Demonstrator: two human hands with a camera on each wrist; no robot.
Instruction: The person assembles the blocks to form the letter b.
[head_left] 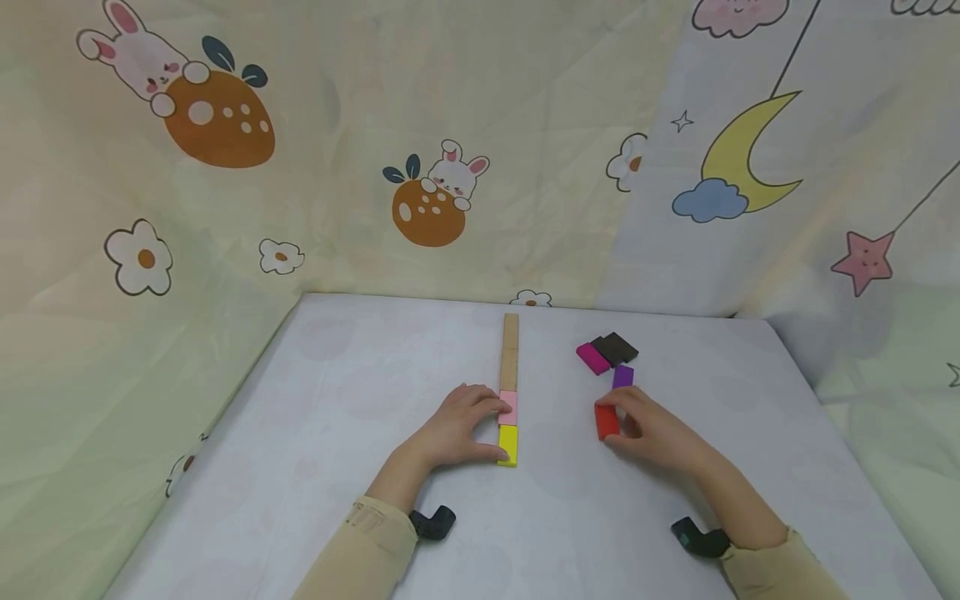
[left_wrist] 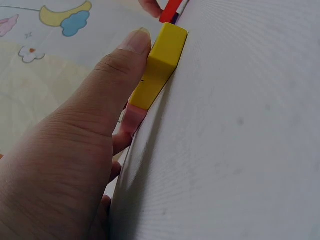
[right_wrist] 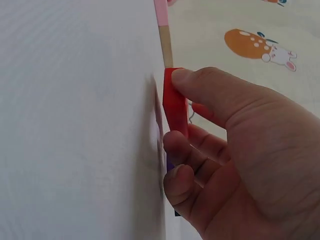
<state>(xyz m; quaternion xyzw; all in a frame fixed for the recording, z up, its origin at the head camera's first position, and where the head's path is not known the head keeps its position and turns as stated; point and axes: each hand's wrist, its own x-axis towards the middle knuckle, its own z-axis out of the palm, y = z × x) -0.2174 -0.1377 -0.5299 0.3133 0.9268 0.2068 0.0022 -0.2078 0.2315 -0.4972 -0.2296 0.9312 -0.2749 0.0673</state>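
Pale fabric (head_left: pixel 337 200) printed with rabbits, flowers and a moon hangs behind a white tabletop (head_left: pixel 352 375), on which a plain wooden strip (head_left: pixel 510 354), a pink block (head_left: pixel 508 398) and a yellow block (head_left: pixel 509 438) lie end to end, the yellow one nearest the person. The left hand (head_left: pixel 459 425) rests along this row with thumb and fingers spread, the thumb against the yellow block and fingertips at the pink one, while the right hand (head_left: pixel 660 429) pinches a red block (head_left: pixel 606 423) between thumb and fingers, to the right of the row. Just beyond it lies a purple block (head_left: pixel 622 377), partly hidden by that hand, with a magenta block (head_left: pixel 592 358) and dark blocks (head_left: pixel 617 348) grouped farther back.
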